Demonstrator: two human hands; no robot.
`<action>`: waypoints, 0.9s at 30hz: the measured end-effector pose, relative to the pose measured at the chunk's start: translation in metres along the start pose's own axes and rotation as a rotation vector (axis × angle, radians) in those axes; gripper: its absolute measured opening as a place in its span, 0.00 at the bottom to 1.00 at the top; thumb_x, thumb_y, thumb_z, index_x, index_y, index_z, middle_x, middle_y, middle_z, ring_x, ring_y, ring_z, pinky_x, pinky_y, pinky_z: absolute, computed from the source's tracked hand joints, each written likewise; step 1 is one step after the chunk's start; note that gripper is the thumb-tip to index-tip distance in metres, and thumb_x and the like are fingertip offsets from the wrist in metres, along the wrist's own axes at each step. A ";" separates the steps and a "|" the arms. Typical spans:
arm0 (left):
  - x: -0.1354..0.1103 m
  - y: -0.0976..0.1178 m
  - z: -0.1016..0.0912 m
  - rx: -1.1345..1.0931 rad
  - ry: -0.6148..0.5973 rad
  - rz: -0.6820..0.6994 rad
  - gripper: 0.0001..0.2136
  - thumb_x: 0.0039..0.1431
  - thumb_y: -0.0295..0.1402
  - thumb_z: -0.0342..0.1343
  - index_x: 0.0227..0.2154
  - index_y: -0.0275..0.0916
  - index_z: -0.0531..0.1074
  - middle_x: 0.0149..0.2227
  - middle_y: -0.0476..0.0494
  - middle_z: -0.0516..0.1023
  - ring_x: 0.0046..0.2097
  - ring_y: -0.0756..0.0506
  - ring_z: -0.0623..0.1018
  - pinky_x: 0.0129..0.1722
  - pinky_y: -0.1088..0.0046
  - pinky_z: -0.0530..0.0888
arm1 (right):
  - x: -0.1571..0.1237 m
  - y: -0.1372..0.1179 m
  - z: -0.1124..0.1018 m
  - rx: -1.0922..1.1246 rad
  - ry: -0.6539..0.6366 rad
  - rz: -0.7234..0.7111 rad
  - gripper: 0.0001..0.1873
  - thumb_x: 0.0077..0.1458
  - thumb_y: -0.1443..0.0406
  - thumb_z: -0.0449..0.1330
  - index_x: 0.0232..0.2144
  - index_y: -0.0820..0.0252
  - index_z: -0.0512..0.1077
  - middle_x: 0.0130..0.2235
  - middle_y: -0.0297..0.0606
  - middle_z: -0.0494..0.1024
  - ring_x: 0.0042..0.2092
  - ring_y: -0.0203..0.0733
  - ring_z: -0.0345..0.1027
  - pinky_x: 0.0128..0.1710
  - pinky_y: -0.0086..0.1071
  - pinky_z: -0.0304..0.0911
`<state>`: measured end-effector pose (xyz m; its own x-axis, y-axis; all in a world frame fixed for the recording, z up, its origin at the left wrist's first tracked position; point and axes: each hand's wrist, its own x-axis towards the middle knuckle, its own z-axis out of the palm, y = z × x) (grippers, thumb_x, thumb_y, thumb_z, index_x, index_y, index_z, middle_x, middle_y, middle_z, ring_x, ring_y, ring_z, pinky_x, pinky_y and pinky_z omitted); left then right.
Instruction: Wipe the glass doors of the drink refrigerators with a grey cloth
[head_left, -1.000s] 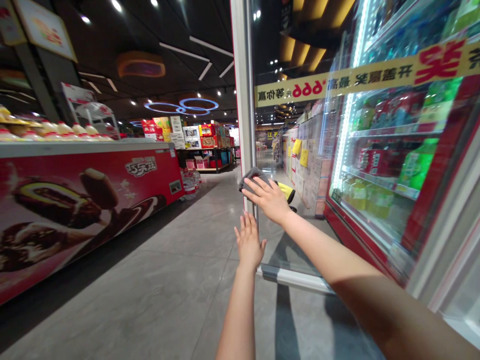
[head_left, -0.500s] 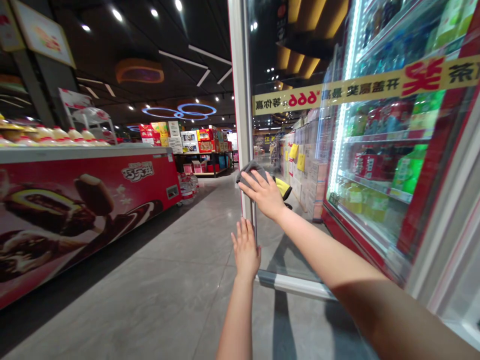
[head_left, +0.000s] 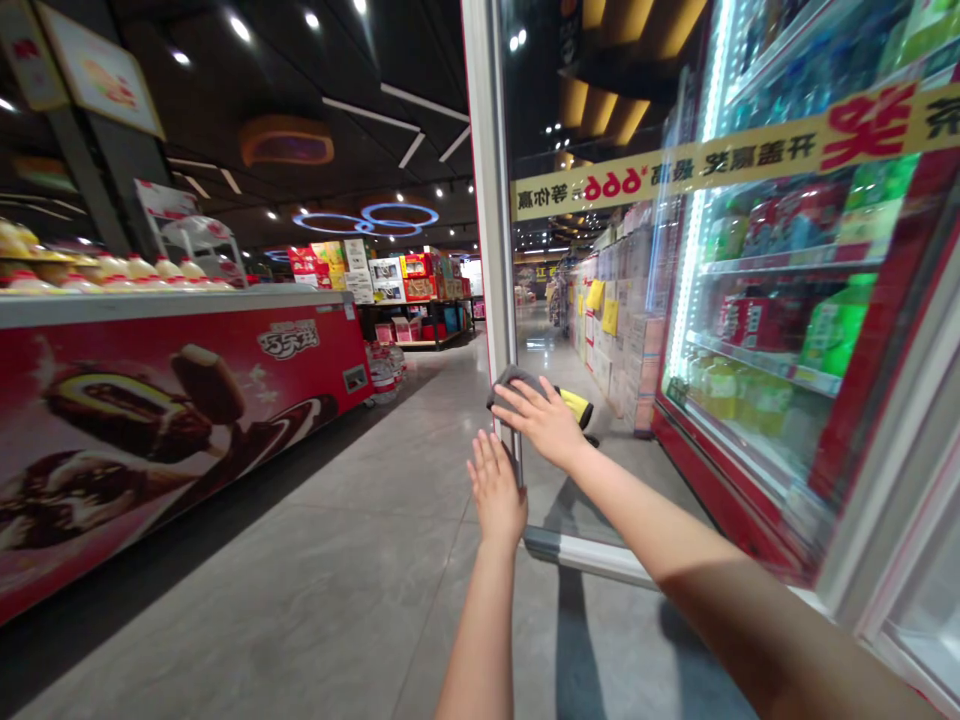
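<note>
My right hand (head_left: 541,422) presses a grey cloth (head_left: 510,380) flat against the inner glass of an open cooler door (head_left: 600,300), near the door's free edge. The fingers lie stretched over the cloth. Just below it, my left hand (head_left: 496,490) rests with straight fingers against the outer edge of the door frame (head_left: 491,250), holding nothing. A yellow thing (head_left: 574,404) shows through the glass behind my right hand.
The drinks cooler (head_left: 787,330) with lit shelves of bottles stands at the right. A long red freezer chest (head_left: 172,400) runs along the left. Water jugs (head_left: 382,368) and stacked goods (head_left: 397,280) lie down the aisle of grey floor tiles (head_left: 315,580).
My right hand has slid the cloth down the glass by a short way, after rising slightly. My left hand stays on the door's edge just below it.
</note>
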<state>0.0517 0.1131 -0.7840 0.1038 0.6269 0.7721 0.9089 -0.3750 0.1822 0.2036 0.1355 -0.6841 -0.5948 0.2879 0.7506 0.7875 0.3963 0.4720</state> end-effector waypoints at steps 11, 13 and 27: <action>0.003 0.002 -0.012 -0.065 0.030 -0.001 0.49 0.51 0.17 0.50 0.73 0.33 0.29 0.75 0.26 0.40 0.75 0.35 0.39 0.71 0.44 0.51 | -0.046 -0.010 0.003 0.073 -0.167 -0.154 0.29 0.62 0.71 0.55 0.64 0.47 0.66 0.70 0.32 0.61 0.69 0.40 0.56 0.71 0.46 0.46; 0.005 0.009 -0.016 -0.082 0.030 0.031 0.52 0.49 0.17 0.52 0.73 0.34 0.27 0.75 0.27 0.38 0.75 0.35 0.38 0.71 0.44 0.51 | -0.034 0.004 -0.010 0.039 -0.122 -0.032 0.32 0.63 0.72 0.54 0.67 0.48 0.61 0.71 0.36 0.59 0.70 0.41 0.55 0.71 0.48 0.44; 0.007 0.022 -0.015 -0.080 0.018 0.162 0.53 0.50 0.13 0.49 0.71 0.41 0.20 0.75 0.30 0.36 0.74 0.36 0.39 0.70 0.44 0.56 | -0.096 -0.013 0.007 0.060 -0.201 -0.198 0.18 0.62 0.70 0.56 0.50 0.53 0.78 0.61 0.36 0.76 0.66 0.40 0.63 0.72 0.47 0.48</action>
<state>0.0666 0.0985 -0.7656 0.2381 0.5416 0.8062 0.8461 -0.5233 0.1018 0.2490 0.1083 -0.7653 -0.7610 0.3644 0.5368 0.6452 0.5114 0.5676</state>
